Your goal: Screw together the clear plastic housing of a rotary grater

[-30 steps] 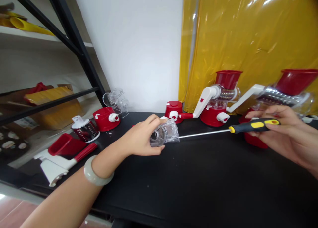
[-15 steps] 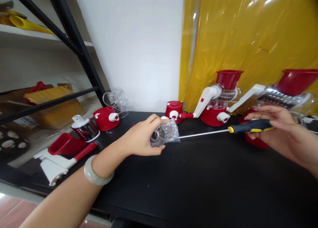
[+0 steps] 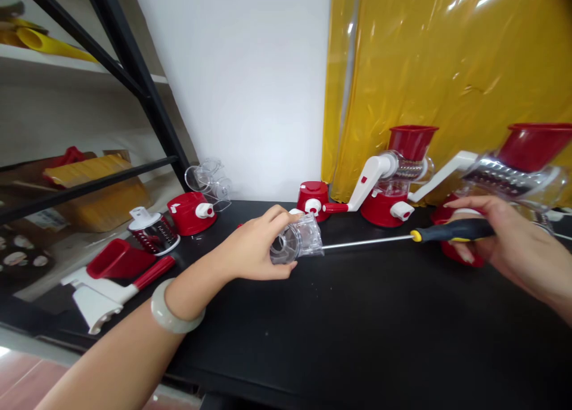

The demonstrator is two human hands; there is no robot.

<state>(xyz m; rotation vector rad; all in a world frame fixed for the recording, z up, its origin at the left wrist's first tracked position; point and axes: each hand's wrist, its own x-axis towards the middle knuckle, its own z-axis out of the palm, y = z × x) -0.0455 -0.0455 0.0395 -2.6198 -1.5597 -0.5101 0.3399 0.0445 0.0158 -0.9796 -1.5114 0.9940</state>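
Observation:
My left hand grips a clear plastic housing lying on its side on the black table. A pale bangle sits on that wrist. My right hand is closed round the black and yellow handle of a long screwdriver. The metal shaft runs left and its tip goes into the open end of the clear housing.
Two assembled red and white rotary graters stand by the yellow sheet at the back right. A small red base is behind the housing. Loose red and white parts, a drum and clear housings lie left, beside a black shelf frame.
My right hand has rolled the screwdriver handle, so its yellow patch has turned out of sight. The left hand and the clear housing have stayed put.

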